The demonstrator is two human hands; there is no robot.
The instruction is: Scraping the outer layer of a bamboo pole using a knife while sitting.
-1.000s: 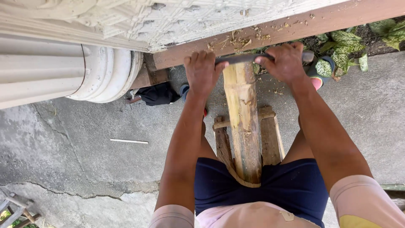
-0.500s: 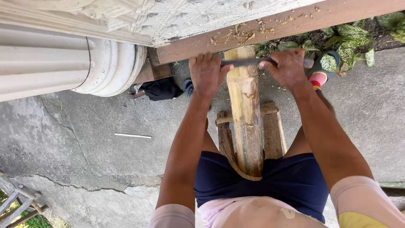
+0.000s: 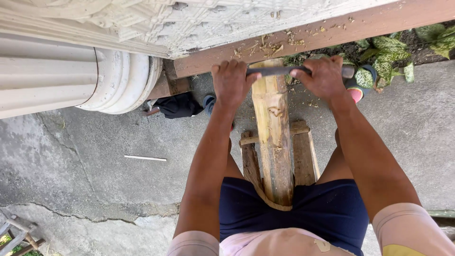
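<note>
A thick bamboo pole (image 3: pixel 273 128) runs away from my lap, its far end against a brown wooden beam (image 3: pixel 332 33). Across the pole's far end lies a dark metal blade (image 3: pixel 275 71). My left hand (image 3: pixel 231 83) grips the blade's left end and my right hand (image 3: pixel 323 76) grips its right end, one on each side of the pole. The pole rests on a small wooden bench (image 3: pixel 298 151) that I straddle. Shavings lie on the beam just beyond the blade.
A white fluted column base (image 3: pixel 95 80) stands at the left on cracked concrete. A thin white stick (image 3: pixel 145 158) lies on the ground. Dark cloth (image 3: pixel 177 105) sits by the column. Green leafy plants (image 3: pixel 388 66) grow at the right. A wooden frame (image 3: pixel 16 234) shows bottom left.
Both hands and the blade have stayed at the pole's far end; the view shifted slightly, with the beam now a little closer to the hands.
</note>
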